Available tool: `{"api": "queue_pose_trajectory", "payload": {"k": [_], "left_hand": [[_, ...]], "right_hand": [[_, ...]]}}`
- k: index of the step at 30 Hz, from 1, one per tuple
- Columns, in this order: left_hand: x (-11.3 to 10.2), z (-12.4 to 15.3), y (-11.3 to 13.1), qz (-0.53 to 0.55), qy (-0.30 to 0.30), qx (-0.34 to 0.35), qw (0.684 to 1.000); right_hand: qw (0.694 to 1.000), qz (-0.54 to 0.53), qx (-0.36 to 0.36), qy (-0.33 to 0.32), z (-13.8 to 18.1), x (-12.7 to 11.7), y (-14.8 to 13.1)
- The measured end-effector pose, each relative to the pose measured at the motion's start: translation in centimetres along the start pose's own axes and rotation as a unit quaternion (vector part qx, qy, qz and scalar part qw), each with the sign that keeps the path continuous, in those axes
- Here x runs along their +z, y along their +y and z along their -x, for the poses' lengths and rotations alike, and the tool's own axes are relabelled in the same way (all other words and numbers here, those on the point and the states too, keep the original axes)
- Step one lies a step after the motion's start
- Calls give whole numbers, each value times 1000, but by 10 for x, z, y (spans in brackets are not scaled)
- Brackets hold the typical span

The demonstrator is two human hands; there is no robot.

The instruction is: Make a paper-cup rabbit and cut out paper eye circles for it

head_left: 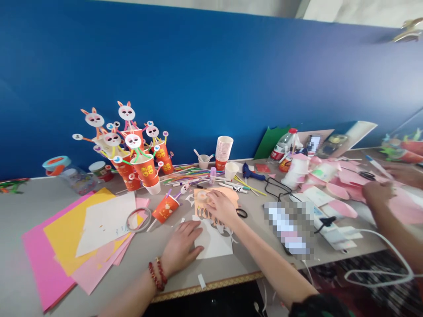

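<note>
Left hand: the left hand (180, 246) lies flat and open, palm down, fingers spread a little, pressing on a white paper sheet (214, 241) on the table (29, 207); two red bead bracelets (157, 274) circle its wrist.
Right hand: the right hand (220, 206) is loosely open, fingertips resting on an orange paper cutout (205, 203) that lies just beyond the white sheet; it grips nothing.
Close by: one tape ring (139, 219), one tipped orange cup (165, 208), black scissors (242, 213) partly hidden behind the right hand.
Farther out: about seven rabbit-face cup figures (127, 145), one stack of white cups (224, 149), one blue glue gun (251, 172), a fan of coloured straws (191, 174), sheets of pink and yellow paper (66, 233).
Other person: two blurred hands (378, 193) at the right among pink paper pieces (340, 191).
Hard to make out: a pixelated object (289, 226) near the table edge.
</note>
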State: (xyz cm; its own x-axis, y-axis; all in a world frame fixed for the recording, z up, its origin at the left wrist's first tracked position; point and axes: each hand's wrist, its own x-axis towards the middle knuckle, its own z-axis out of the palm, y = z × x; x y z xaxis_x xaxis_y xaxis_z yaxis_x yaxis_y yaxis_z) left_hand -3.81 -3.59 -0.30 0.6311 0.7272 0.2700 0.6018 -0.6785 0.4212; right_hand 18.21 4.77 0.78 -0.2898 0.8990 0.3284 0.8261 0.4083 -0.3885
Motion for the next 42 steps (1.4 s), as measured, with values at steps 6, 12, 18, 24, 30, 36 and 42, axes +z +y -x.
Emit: {"api": "queue_pose_trajectory", "payload": {"k": [6,12,18,24,30,36,42], "left_hand": [[1,6,-8,28,63,-55,996],[-1,6,-5,-7,45,-20,999],[-6,5,9,-38,-13,-2,999],[-10,10,4,-31,-20,-6,999],[-28,-4,-7,4,42,-66,997],[-10,-23,-19,32,5,-40,999],[-2,-24,-23,42,19,-46,998]], "right_hand": [[999,-36,-27,-2,-19,11,-4],[996,-75,-37,3,24,-13,-7],[996,-82,-28,-2,72,-23,-13],[993,-110,-40,-32,85,-21,-22],[990,-107,-62,-68,73,-8,-32],[991,-106,-68,-52,65,13,-32],[989,-124,-69,-28,67,19,-26]]}}
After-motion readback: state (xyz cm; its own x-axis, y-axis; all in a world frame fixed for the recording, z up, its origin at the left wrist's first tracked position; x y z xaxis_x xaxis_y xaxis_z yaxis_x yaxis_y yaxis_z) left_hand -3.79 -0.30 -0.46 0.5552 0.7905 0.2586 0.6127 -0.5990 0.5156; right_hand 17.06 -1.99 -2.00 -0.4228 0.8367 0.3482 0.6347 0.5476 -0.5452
